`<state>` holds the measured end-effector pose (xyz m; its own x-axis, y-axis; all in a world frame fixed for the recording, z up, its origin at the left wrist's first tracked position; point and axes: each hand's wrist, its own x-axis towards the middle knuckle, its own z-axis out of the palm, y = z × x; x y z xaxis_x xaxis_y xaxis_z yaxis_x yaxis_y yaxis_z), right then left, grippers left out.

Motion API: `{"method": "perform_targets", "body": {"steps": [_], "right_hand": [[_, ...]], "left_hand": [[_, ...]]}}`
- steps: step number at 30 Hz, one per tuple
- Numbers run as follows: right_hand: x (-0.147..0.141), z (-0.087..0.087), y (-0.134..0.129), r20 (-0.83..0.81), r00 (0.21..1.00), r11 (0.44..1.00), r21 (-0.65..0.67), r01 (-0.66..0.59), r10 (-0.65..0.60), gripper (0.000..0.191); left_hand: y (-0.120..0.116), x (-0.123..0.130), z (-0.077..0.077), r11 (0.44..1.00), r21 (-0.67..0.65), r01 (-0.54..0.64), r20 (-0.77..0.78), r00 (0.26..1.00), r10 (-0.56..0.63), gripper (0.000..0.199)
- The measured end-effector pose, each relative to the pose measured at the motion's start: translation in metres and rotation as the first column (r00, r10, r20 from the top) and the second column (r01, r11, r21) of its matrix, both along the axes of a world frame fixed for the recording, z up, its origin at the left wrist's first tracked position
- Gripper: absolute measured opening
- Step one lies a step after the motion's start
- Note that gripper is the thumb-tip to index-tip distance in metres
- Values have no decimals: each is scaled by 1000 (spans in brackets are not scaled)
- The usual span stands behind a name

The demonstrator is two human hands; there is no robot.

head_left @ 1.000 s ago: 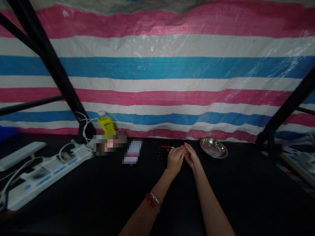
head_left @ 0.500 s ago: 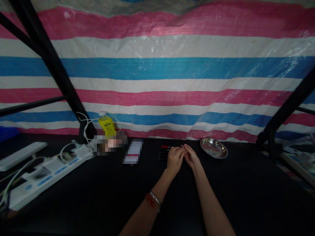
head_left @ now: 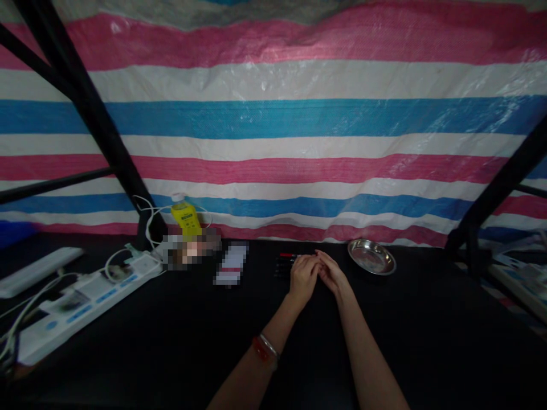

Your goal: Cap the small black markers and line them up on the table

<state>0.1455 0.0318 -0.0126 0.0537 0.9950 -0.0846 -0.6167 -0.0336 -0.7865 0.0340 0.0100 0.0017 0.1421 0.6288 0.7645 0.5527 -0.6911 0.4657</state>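
My left hand (head_left: 304,278) and my right hand (head_left: 332,273) meet at the middle of the black table (head_left: 205,347), fingertips touching. The fingers of both are curled and pressed together; whatever may be between them is hidden. A red pen (head_left: 286,255) and several black pens (head_left: 282,267) lie side by side, their left ends showing just left of my left hand. That hand covers their right ends. To the right of my right hand sits a shallow round metal dish (head_left: 372,257).
Left of the pens lies a blurred-out phone (head_left: 232,265). Farther left are a bottle of yellow liquid (head_left: 187,217), a white power strip (head_left: 92,302) with cables and a white device (head_left: 40,270). Black metal frame legs (head_left: 100,136) stand before a striped tarp (head_left: 299,119).
The fingers of my right hand have drawn slightly closer around those of my left. Everything else stays in place.
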Motion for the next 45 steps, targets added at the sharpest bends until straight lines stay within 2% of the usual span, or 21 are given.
{"method": "perform_targets", "body": {"steps": [8, 13, 15, 17, 19, 22, 24, 27, 30, 34, 37, 40, 45], "right_hand": [[1, 7, -3, -44, 998, 999, 20, -49, 50, 29], [-2, 9, -7, -17, 992, 991, 50, -127, 128, 37], [-3, 9, -6, 1, 993, 992, 45, -119, 119, 38], [-2, 6, -3, 11, 999, 998, 24, -51, 50, 40], [-1, 3, 3, 8, 997, 997, -3, 77, -77, 43], [-3, -5, 12, 72, 948, 951, 15, 310, -310, 47], [-7, -11, 15, 177, 876, 894, 88, 439, -448, 48], [-16, -19, 15, 305, 768, 826, 213, 522, -563, 44], [-22, -22, 14, 382, 701, 798, 277, 535, -602, 38], [-26, -21, 14, 435, 662, 792, 314, 523, -610, 34], [-29, -22, 14, 489, 658, 820, 346, 455, -572, 33], [-32, -23, 14, 589, 611, 849, 366, 382, -529, 30], [-32, -26, 15, 662, 566, 871, 372, 321, -491, 28]], "left_hand": [[-2, -3, 10, 996, -90, -14, 11, 1000, 15, 8], [0, -8, 14, 984, -175, -32, 31, 999, 38, 14], [1, -10, 15, 980, -191, -50, 5, 999, 51, 18], [2, -13, 17, 977, -201, -74, -51, 997, 65, 24], [4, -18, 18, 971, -212, -109, -129, 988, 82, 31], [10, -27, 18, 947, -229, -224, -220, 960, 173, 30], [14, -34, 17, 904, -254, -344, -249, 926, 283, 25], [20, -44, 14, 785, -338, -520, -276, 852, 445, 24], [25, -51, 13, 684, -431, -588, -284, 809, 515, 25], [27, -52, 10, 635, -507, -582, -301, 811, 502, 26], [26, -49, 8, 644, -485, -592, -324, 805, 497, 27], [25, -46, 6, 663, -464, -588, -329, 809, 488, 27], [25, -46, 5, 675, -503, -539, -312, 842, 440, 27]]}}
